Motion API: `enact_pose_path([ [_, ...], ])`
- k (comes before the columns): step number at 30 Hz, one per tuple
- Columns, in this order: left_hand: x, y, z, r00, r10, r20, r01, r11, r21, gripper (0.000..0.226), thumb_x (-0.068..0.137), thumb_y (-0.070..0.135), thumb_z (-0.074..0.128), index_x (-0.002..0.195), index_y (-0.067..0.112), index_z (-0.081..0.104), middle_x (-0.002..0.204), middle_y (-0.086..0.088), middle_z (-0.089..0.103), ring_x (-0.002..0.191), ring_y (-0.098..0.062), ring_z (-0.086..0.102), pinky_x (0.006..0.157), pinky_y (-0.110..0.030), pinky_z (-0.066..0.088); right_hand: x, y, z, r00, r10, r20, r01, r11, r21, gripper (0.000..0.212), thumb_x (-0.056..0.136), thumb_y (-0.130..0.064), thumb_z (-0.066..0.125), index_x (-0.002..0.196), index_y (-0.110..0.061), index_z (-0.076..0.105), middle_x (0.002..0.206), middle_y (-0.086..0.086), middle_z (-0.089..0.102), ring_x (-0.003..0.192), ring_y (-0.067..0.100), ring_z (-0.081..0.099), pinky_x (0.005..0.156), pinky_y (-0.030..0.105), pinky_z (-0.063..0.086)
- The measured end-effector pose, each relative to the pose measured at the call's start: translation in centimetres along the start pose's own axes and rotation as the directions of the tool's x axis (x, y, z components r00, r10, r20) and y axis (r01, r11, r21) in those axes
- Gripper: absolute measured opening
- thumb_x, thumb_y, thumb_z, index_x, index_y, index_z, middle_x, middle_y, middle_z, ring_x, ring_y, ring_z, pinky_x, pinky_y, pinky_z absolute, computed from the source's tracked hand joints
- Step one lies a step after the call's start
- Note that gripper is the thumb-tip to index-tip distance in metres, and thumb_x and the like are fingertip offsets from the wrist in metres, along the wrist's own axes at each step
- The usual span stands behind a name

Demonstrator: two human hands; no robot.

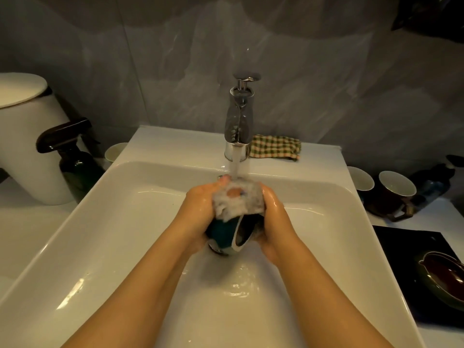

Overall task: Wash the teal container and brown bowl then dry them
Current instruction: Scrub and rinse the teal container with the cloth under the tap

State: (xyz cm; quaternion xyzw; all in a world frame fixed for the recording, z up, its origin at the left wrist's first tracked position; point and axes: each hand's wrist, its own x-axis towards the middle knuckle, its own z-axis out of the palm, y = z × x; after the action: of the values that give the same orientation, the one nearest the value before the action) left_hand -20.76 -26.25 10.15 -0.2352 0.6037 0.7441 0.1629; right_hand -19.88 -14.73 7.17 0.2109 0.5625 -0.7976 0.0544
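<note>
The left hand (200,209) and right hand (275,222) curl their fingers (268,194) round the soapy teal container (221,234). The brown bowl (444,272), right of the fingers, looks unwashed. Drying comes later.

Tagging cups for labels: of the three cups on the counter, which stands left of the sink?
The pale cup beside the dark spray bottle, half hidden by the white sink rim; the white-rimmed cup and dark brown cup stand right of it.
</note>
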Motion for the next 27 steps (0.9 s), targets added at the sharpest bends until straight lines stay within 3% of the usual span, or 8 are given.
enact_pose_path([
  [3, 0.9, 0.0, 0.9, 0.987, 0.093, 0.133, -0.074, 0.987, -0.143, 0.038, 0.087, 0.045, 0.054, 0.094, 0.012, 0.071, 0.093, -0.015, 0.073, 0.090, -0.030, 0.068, 0.081, -0.041, 0.054, -0.3, 0.6, 0.1, 0.972, 0.163, 0.169, -0.207, 0.933, 0.294, 0.044, 0.089, -0.051, 0.047, 0.100, -0.016, 0.071, 0.101, 0.013, 0.072, 0.098, 0.030, 0.064, 0.082, 0.042, 0.053],
  [7, 1.8, -0.3, -0.3, 0.977, 0.056, 0.207, 0.027, 0.925, -0.379, 0.047, 0.084, 0.053, 0.053, 0.105, 0.014, 0.069, 0.102, -0.013, 0.072, 0.097, -0.032, 0.066, 0.082, -0.043, 0.053, -0.1, 0.6, 0.1, 0.947, 0.198, 0.254, -0.294, 0.853, 0.431, 0.051, 0.086, -0.053, 0.049, 0.114, -0.015, 0.067, 0.114, 0.015, 0.068, 0.106, 0.032, 0.061, 0.090, 0.044, 0.050],
  [10, 2.3, -0.3, -0.3, 0.988, -0.003, 0.152, 0.052, 0.946, -0.321, 0.033, 0.088, 0.044, 0.055, 0.100, 0.016, 0.069, 0.097, -0.010, 0.072, 0.090, -0.027, 0.066, 0.068, -0.037, 0.055, 0.0, 0.2, -0.5, 0.940, 0.204, 0.273, -0.313, 0.833, 0.457, 0.053, 0.080, -0.054, 0.053, 0.105, -0.012, 0.072, 0.108, 0.016, 0.070, 0.097, 0.032, 0.067, 0.085, 0.043, 0.054],
  [13, 2.3, -0.4, -0.7, 0.983, -0.048, 0.177, 0.090, 0.967, -0.238, 0.021, 0.092, 0.030, 0.054, 0.093, 0.015, 0.068, 0.091, -0.009, 0.071, 0.082, -0.024, 0.066, 0.056, -0.032, 0.057, 0.2, -0.3, -1.2, 0.929, 0.193, 0.317, -0.320, 0.849, 0.421, 0.066, 0.074, -0.056, 0.052, 0.121, -0.011, 0.062, 0.119, 0.017, 0.065, 0.108, 0.032, 0.060, 0.089, 0.045, 0.051],
  [16, 2.2, -0.4, -1.0, 0.930, -0.161, 0.331, 0.231, 0.955, -0.185, 0.046, 0.094, 0.048, 0.042, 0.102, 0.013, 0.070, 0.098, -0.014, 0.072, 0.088, -0.029, 0.067, 0.070, -0.041, 0.057, 0.4, -0.5, -1.3, 0.921, 0.206, 0.330, -0.335, 0.853, 0.400, 0.060, 0.082, -0.055, 0.050, 0.120, -0.011, 0.061, 0.114, 0.018, 0.067, 0.101, 0.033, 0.063, 0.082, 0.048, 0.053],
  [21, 1.7, -1.0, -0.3, 0.946, -0.098, 0.310, 0.101, 0.995, 0.008, 0.051, 0.081, 0.056, 0.057, 0.113, 0.017, 0.062, 0.104, -0.014, 0.070, 0.092, -0.031, 0.067, 0.071, -0.043, 0.057, 0.4, -0.4, -0.6, 0.996, 0.065, 0.069, -0.083, 0.947, 0.311, 0.042, 0.080, -0.033, 0.064, 0.115, -0.010, 0.062, 0.110, 0.017, 0.068, 0.100, 0.033, 0.065, 0.084, 0.045, 0.055],
  [24, 1.5, -1.0, -0.3, 0.915, -0.231, 0.330, 0.235, 0.972, 0.029, 0.071, 0.060, 0.065, 0.062, 0.116, 0.022, 0.059, 0.112, -0.015, 0.066, 0.102, -0.038, 0.061, 0.086, -0.053, 0.050, -0.5, -0.9, 0.1, 0.985, -0.160, -0.062, 0.160, 0.987, 0.004, 0.012, 0.087, -0.028, 0.062, 0.097, -0.023, 0.064, 0.102, 0.005, 0.068, 0.096, 0.023, 0.065, 0.080, 0.037, 0.056],
  [27, 1.7, -0.9, -0.8, 0.842, -0.332, 0.425, 0.385, 0.922, -0.042, 0.084, 0.050, 0.071, 0.062, 0.115, 0.018, 0.065, 0.111, -0.019, 0.068, 0.105, -0.040, 0.059, 0.093, -0.057, 0.044, -1.7, -1.3, 0.7, 0.937, -0.350, 0.003, 0.344, 0.918, -0.198, 0.008, 0.087, -0.028, 0.062, 0.086, -0.036, 0.059, 0.092, -0.013, 0.065, 0.088, 0.010, 0.064, 0.073, 0.023, 0.056],
])
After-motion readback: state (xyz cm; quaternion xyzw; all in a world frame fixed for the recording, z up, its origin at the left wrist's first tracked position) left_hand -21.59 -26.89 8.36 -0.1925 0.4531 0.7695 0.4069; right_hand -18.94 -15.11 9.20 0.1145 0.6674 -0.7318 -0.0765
